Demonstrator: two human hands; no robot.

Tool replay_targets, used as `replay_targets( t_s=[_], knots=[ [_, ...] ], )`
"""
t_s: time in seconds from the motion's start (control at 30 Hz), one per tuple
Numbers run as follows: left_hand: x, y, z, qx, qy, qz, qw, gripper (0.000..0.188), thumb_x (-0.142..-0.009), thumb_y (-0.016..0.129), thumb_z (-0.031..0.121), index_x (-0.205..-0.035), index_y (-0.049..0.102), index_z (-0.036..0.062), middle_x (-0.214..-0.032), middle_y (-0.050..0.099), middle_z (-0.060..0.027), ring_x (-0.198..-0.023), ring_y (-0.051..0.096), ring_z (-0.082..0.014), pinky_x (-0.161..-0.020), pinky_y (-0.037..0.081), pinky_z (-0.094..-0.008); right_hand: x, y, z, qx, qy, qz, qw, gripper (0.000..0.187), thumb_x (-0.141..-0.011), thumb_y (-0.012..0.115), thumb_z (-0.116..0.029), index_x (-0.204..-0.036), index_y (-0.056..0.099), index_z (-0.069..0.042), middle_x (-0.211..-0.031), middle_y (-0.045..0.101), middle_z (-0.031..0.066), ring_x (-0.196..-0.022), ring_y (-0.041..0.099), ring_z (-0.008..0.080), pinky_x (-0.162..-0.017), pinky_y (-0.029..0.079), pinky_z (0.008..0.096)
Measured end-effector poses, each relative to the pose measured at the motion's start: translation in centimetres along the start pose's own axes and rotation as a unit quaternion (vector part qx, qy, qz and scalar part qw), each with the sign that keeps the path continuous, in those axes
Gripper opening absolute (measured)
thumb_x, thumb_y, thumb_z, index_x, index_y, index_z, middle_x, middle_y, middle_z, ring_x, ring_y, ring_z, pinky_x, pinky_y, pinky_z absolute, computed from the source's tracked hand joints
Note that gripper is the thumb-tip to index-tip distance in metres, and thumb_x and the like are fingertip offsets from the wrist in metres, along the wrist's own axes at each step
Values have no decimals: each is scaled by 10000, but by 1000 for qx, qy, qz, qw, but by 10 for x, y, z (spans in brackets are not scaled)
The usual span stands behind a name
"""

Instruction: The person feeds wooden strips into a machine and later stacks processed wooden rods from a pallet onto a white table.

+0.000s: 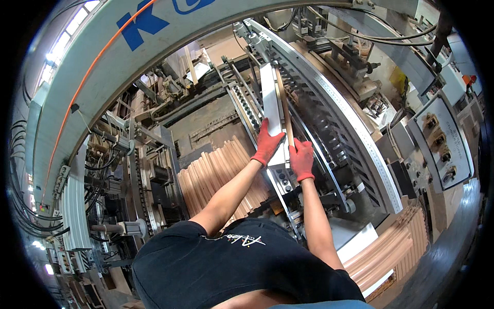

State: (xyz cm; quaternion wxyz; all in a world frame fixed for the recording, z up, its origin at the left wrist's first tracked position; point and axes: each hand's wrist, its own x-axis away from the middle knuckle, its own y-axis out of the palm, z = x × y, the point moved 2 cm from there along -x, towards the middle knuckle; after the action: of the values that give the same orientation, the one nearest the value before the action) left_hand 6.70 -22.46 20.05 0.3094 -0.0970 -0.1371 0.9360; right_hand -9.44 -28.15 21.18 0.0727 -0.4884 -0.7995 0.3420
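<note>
A long, flat white bar (270, 98) lies lengthwise on the machine bed in front of me. My left hand (267, 144), in a red glove, rests at its left edge with the thumb and forefinger spread apart; the other fingers are partly hidden. Along the bar's right side runs a slim wooden strip (284, 105). My right hand (302, 160), also red-gloved, is closed on the near end of that strip, its fingertips beside the bar. The strip's far end reaches up toward the machine's rail.
Wooden mouldings (216, 167) lie side by side left of my forearm, and another stack (383, 252) sits at lower right. A curved metal beam (355, 113) with a scale flanks the bed. A control panel (443, 141) stands at right; a large pale frame (103, 56) arches overhead.
</note>
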Motion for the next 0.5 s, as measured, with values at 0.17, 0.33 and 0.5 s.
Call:
replay_targets(
  t_s=[0.17, 0.33, 0.5],
  knots=[
    [5, 2, 12, -42, 20, 8, 999, 881, -759, 793, 235, -1481, 360, -24, -1440, 498, -221, -1309, 516, -308, -1079, 417, -362, -8, 7, 8, -16, -56, 23, 998, 305, -895, 601, -260, -1144, 677, -101, -1014, 580, 146, -995, 527, 352, -891, 432, 454],
    [6, 1, 16, -85, 35, 11, 996, 908, -739, 797, 286, -1475, 367, -30, -1448, 482, -231, -1338, 483, -333, -1101, 397, -379, -18, 11, 10, 3, -48, -5, 999, 263, -936, 557, -264, -1090, 675, -86, -986, 606, 144, -990, 547, 351, -878, 437, 456],
    [7, 8, 31, -131, 71, 10, 989, 877, -711, 767, 340, -1397, 422, -84, -1405, 476, -295, -1353, 422, -404, -1145, 350, -415, 2, 2, 15, -36, -46, 91, 994, 275, -992, 509, -241, -1116, 652, -42, -1002, 646, 163, -1008, 591, 367, -892, 461, 447]
  ],
)
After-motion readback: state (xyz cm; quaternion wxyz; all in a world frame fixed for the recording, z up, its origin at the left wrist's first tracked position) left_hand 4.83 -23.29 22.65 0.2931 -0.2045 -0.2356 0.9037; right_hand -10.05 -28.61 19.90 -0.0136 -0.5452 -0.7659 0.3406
